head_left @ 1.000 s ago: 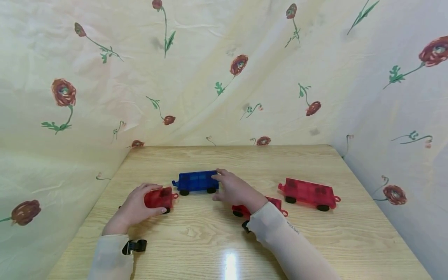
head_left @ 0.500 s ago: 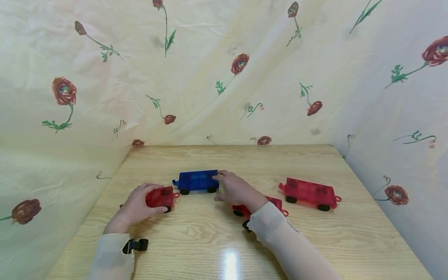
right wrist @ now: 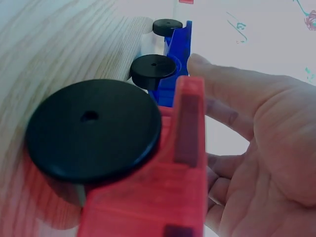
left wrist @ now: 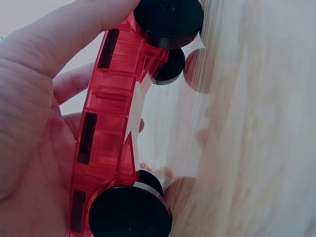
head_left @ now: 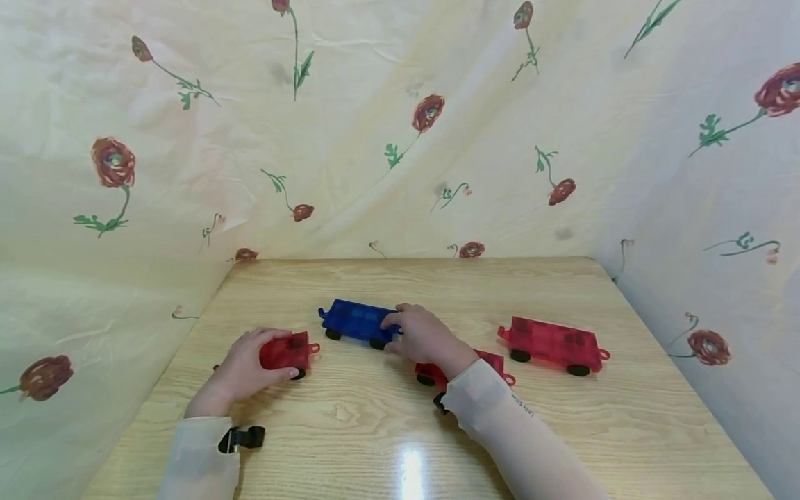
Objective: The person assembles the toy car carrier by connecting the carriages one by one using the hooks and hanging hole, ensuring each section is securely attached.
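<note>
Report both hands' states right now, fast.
Left hand: fingers and thumb curled round the small red car, gripping it.
Right hand: fingers pinching the end of the blue car.

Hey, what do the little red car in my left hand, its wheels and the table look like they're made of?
Red car: probably translucent glossy plastic; light shows through the body, with dark inserts inside.
Wheels: matte black discs, hard plastic or rubber; I cannot tell which.
Table: light wood grain with a shiny glare spot, so likely varnished wood or laminate.
</note>
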A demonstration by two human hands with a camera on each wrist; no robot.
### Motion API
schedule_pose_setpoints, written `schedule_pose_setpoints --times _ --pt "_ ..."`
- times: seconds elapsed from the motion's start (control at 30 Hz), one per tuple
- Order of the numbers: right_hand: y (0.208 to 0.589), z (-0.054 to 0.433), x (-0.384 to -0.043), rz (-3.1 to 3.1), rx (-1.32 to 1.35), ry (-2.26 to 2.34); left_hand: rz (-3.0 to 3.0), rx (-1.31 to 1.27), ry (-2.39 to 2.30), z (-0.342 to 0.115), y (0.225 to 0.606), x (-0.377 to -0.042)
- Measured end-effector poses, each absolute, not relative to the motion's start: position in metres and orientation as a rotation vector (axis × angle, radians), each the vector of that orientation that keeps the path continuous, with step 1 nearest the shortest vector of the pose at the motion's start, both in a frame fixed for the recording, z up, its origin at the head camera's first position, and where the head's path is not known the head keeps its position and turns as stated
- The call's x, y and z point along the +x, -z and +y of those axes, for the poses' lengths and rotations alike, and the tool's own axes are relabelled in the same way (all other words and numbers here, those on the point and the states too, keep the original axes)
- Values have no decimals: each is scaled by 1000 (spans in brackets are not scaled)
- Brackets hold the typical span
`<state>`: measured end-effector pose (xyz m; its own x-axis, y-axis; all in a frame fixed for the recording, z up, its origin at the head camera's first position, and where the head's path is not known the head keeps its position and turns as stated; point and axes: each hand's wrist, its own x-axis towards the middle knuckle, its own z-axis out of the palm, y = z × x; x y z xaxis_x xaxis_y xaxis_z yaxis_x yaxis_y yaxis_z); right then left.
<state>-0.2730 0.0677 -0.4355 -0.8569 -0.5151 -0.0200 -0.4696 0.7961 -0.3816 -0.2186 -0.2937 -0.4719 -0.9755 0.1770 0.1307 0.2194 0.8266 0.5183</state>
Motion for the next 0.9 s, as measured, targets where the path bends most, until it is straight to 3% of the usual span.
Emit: schedule_pose_setpoints --times 0.9 --pt "440 63 -273 2945 -691 500 -2968 -311 851 -296 469 -218"
